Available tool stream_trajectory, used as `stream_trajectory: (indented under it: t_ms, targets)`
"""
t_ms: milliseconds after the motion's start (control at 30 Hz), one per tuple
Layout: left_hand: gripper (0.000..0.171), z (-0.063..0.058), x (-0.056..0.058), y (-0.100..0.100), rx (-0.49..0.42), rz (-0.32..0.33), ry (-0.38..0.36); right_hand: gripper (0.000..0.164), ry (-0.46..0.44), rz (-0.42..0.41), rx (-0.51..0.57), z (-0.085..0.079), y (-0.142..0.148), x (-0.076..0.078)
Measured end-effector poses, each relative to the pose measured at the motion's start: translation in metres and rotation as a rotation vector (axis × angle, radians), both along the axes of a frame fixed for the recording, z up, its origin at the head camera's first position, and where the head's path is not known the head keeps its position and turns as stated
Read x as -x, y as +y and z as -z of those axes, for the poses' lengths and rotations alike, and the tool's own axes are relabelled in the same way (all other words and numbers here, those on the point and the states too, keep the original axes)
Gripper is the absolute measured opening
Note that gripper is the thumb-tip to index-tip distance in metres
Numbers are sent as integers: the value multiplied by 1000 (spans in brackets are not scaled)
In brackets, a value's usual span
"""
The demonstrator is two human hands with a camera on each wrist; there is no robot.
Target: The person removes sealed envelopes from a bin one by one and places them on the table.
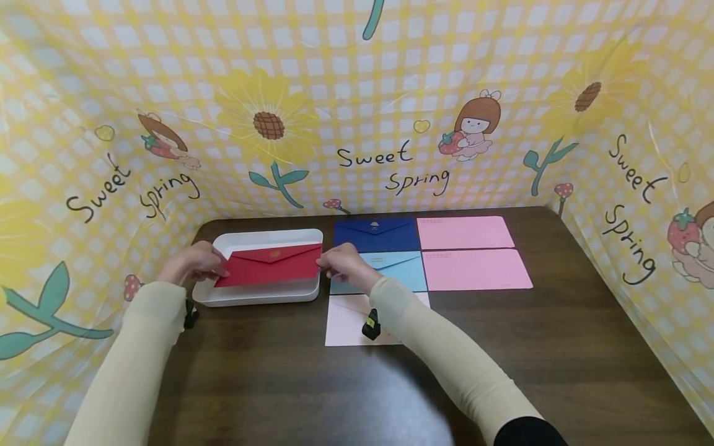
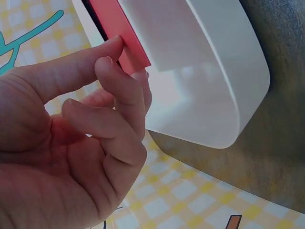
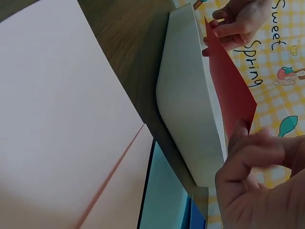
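Note:
A red envelope [image 1: 273, 263] with its flap side up is held level over a white tray [image 1: 262, 300], at or just above the rim. My left hand [image 1: 199, 261] pinches its left end between thumb and fingers; the left wrist view shows the red end [image 2: 131, 45] between the fingertips. At the other end, my right hand [image 1: 347, 263] pinches the right edge, also seen in the right wrist view, where the envelope [image 3: 231, 86] stretches between both hands. The tray's inside is partly hidden beneath the envelope.
Right of the tray lie a dark blue envelope [image 1: 376, 238], a light blue envelope [image 1: 404, 272] and a pale pink envelope [image 1: 346, 322], stacked in a column. Two pink cards [image 1: 465, 232] lie beside them. A yellow checked cloth [image 1: 357, 87] walls the brown table [image 1: 268, 371].

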State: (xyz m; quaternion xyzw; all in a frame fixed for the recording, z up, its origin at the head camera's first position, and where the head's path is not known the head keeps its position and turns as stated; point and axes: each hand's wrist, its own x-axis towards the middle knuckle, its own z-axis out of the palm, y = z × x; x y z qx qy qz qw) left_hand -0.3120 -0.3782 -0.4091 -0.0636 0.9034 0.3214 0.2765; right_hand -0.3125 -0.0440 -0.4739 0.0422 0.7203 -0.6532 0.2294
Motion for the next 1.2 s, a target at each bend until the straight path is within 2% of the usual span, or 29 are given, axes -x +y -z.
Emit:
stream_trajectory:
  t_ms: [233,600,900,1067,1200]
  targets:
    - [28,-3,2,1,25,53,-18,15,6,-53,-36,1,3,1]
    - [25,-6,-1,4,-24,16,-55,17,-6,-96,-26,-1,10,-1]
    - [31,-3,4,5,-38,18,-60,17,25,-67,-63,-1,13,-1]
    - [32,0,2,4,-63,15,-81,18,16,-56,-70,0,16,-2]
    - [36,2,-1,2,-46,20,-89,19,4,-40,-71,2,19,-3]
